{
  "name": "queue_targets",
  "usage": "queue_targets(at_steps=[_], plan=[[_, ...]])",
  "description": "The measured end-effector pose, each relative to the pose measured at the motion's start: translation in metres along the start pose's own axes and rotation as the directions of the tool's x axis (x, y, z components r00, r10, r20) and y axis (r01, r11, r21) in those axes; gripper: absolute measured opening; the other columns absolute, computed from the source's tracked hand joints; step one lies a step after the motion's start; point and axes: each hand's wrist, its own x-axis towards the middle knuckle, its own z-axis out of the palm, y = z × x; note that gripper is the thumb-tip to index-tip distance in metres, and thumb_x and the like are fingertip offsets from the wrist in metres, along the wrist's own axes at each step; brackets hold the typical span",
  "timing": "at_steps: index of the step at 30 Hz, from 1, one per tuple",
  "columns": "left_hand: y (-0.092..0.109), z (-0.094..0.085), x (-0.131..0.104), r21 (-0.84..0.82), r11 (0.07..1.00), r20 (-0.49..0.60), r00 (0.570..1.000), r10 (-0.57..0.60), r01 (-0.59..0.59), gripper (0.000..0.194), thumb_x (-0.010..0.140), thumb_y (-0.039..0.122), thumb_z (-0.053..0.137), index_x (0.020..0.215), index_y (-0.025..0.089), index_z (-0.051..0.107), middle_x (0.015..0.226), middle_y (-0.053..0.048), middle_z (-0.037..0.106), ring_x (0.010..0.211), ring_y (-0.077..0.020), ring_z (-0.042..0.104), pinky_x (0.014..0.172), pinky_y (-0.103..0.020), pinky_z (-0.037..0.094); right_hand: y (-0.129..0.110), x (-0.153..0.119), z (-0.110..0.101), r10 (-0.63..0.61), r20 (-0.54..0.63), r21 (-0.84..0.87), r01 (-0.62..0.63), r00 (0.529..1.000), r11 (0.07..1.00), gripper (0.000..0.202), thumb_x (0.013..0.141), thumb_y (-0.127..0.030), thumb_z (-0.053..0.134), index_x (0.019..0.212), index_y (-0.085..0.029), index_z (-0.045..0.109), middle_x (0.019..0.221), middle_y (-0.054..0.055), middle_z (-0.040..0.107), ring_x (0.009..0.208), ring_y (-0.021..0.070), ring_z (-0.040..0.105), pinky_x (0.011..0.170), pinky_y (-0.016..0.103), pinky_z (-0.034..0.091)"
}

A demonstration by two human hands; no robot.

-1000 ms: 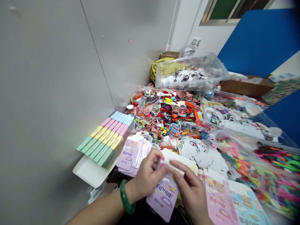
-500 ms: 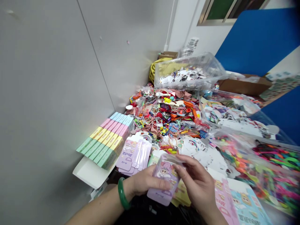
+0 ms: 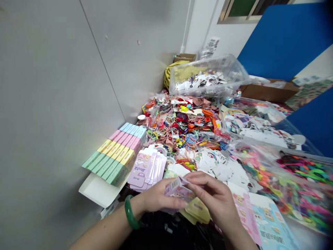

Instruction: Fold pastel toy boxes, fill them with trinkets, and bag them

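At the far left, a grey wall panel [image 3: 52, 86] is standing beside the work. At its foot, a white box [image 3: 100, 191], with one flap hanging down in front, is holding rows of small cartons [image 3: 114, 152]: green ones are sitting nearest, then yellow, pink and blue. Just right of these, flat purple cartons [image 3: 147, 168] are lying in an overlapping stack.

A green bangle [image 3: 130, 212] is circling the left wrist. The left hand [image 3: 158, 198] is gripping a purple box [image 3: 179, 189], its grip closed around the body with the thumb lying across the front. The box is sitting tilted between both hands, above some flat yellow cartons [image 3: 199, 210], and is showing a barcode near its top. Behind it, a heap of colourful trinkets [image 3: 184, 125] is spreading back toward a clear plastic bin [image 3: 179, 91].

The right hand [image 3: 218, 198] is pinching the box's top end, its grip closed there between thumb and fingers. White paper cutouts [image 3: 223, 170] are lying beyond this hand. To its right, pink cartons [image 3: 244, 208] and a light-blue carton [image 3: 273, 222] are lying flat, and plastic bags of bright pieces [image 3: 299, 187] are filling the far right.
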Motion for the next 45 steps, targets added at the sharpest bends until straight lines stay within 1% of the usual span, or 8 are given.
queue_targets(at_steps=[6,12,18,24,29,31,34,45], plan=[[-0.005,0.003,0.003,-0.247,0.968,-0.136,0.987,-0.085,0.049,0.035,0.068,0.027,0.079,0.097,0.014,0.067,0.082,-0.003,0.065,0.071,-0.0136,0.06,0.07,-0.025,0.046,0.007,-0.002,0.003,-0.096,0.027,-0.107,0.098,0.995,0.989,0.026,0.086,-0.024,0.061,0.108,-0.031,0.071,0.109,0.005,0.07,0.105,0.0221,0.064,0.09,0.036,0.052],[0.0,0.003,0.008,-0.14,0.99,-0.137,0.99,-0.018,-0.002,0.039,0.07,0.025,0.078,0.106,0.016,0.067,0.096,-0.005,0.071,0.087,-0.0192,0.065,0.082,-0.03,0.048,0.011,-0.004,-0.001,-0.074,-0.122,-0.134,0.058,0.99,0.989,0.024,0.084,-0.024,0.063,0.107,-0.029,0.072,0.109,0.006,0.071,0.103,0.0229,0.064,0.089,0.038,0.052],[-0.002,0.003,0.009,-0.156,0.988,-0.152,0.988,-0.034,0.01,0.041,0.066,0.024,0.081,0.104,0.017,0.067,0.093,-0.004,0.071,0.081,-0.0184,0.066,0.077,-0.029,0.05,0.009,-0.006,-0.004,-0.173,-0.065,-0.169,0.16,0.983,0.973,0.027,0.082,-0.019,0.065,0.105,-0.029,0.072,0.101,0.006,0.071,0.095,0.0219,0.064,0.081,0.037,0.054],[-0.003,-0.001,0.011,-0.035,0.989,-0.258,0.958,0.128,-0.141,0.043,0.092,0.044,0.05,0.13,0.025,0.049,0.122,-0.01,0.062,0.106,-0.0244,0.062,0.087,-0.036,0.049,0.012,0.002,-0.013,0.225,-0.188,0.114,-0.206,0.956,0.972,0.023,0.078,-0.034,0.07,0.097,-0.022,0.074,0.092,0.008,0.072,0.083,0.0208,0.066,0.072,0.033,0.055],[0.005,-0.007,0.014,0.546,0.763,-0.087,0.883,0.461,-0.345,0.061,0.08,0.025,0.069,0.135,0.032,0.044,0.148,-0.008,0.038,0.136,-0.0298,0.034,0.109,-0.045,0.031,0.017,0.011,-0.022,0.578,0.055,0.457,-0.535,0.814,0.71,0.031,0.07,-0.04,0.076,0.086,-0.016,0.069,0.066,0.001,0.066,0.048,0.0095,0.055,0.046,0.02,0.045],[0.007,-0.005,0.016,0.651,0.672,-0.019,0.878,0.479,-0.353,0.046,0.079,0.021,0.068,0.123,0.028,0.057,0.138,-0.009,0.05,0.13,-0.0291,0.042,0.109,-0.045,0.032,0.018,0.011,-0.021,0.618,0.149,0.477,-0.604,0.772,0.639,0.031,0.069,-0.044,0.075,0.078,-0.015,0.067,0.061,0.0,0.064,0.046,0.0092,0.054,0.043,0.019,0.043],[0.006,-0.002,0.022,0.639,0.721,-0.119,0.891,0.438,-0.269,0.025,0.084,0.019,0.062,0.109,0.022,0.064,0.113,-0.008,0.066,0.109,-0.0242,0.059,0.096,-0.038,0.045,0.021,0.011,-0.019,0.625,0.12,0.414,-0.611,0.771,0.675,0.039,0.075,-0.053,0.066,0.074,-0.014,0.068,0.052,0.0,0.06,0.043,0.01,0.052,0.042,0.02,0.04],[0.004,-0.003,0.026,0.746,0.605,-0.05,0.882,0.468,-0.278,0.053,0.079,-0.001,0.05,0.122,0.029,0.055,0.121,-0.002,0.062,0.113,-0.0191,0.057,0.099,-0.032,0.042,0.026,0.005,-0.023,0.599,-0.048,0.387,-0.538,0.799,0.749,0.04,0.074,-0.053,0.067,0.086,-0.016,0.075,0.074,0.005,0.07,0.065,0.0148,0.062,0.058,0.023,0.047]])
